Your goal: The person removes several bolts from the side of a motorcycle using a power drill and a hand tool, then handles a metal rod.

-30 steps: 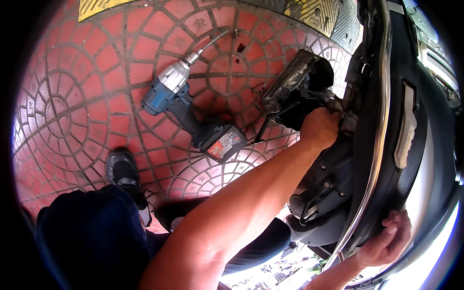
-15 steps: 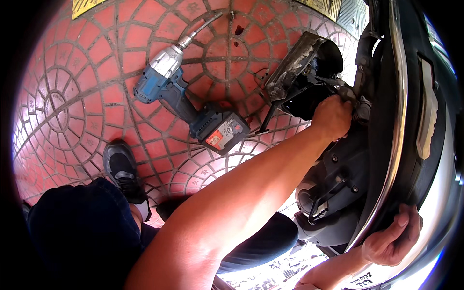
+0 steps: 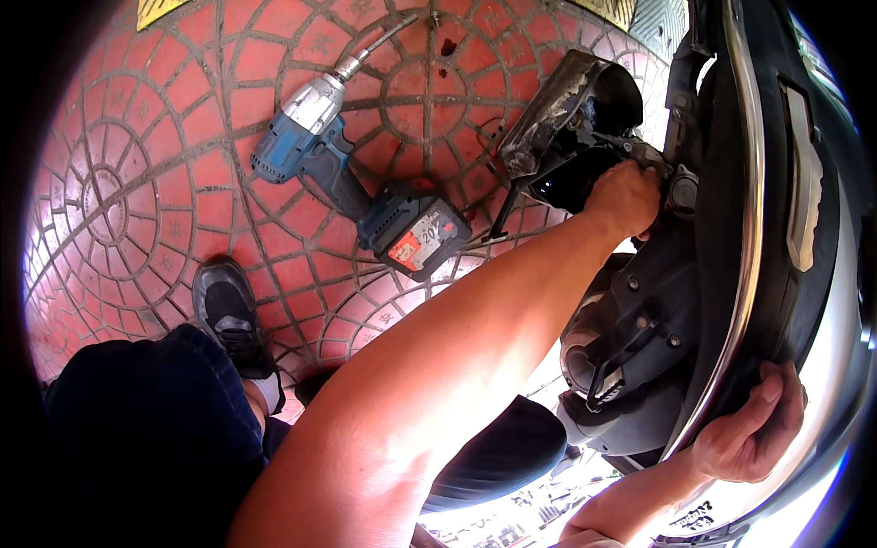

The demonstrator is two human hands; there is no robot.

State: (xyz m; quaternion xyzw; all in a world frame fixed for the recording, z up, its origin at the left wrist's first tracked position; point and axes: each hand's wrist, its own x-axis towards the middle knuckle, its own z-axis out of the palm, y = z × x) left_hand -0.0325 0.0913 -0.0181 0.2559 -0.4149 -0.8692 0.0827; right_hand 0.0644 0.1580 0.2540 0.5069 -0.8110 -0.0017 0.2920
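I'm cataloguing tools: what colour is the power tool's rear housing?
Blue; the rear housing shows best in the head view.

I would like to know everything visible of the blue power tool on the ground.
The cordless power tool lies on its side on the red paving. Its blue housing ends in a silver, metal-looking nose; from this a slim shaft points toward the picture's upper right. The dark grip leads to a blocky black battery pack with a worn-looking orange and white label. The left hand and right hand are both away from it.
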